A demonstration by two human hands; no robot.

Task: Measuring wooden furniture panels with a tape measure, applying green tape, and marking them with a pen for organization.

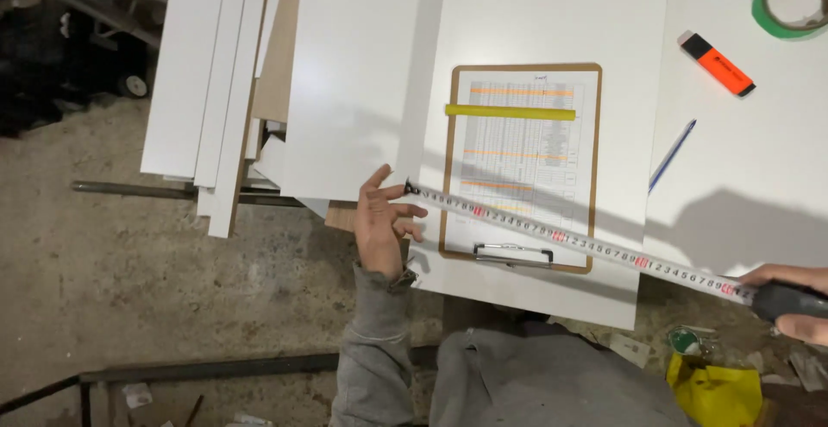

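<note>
Both hands (381, 224) (789, 302) spread apart

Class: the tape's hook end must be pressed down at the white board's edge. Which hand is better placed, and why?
The left hand: its fingers already touch the tape measure at its hook end by the white board edge. The right hand grips the tape's case, far off.

smooth white board (552, 13), wooden clipboard (595, 177)
</note>
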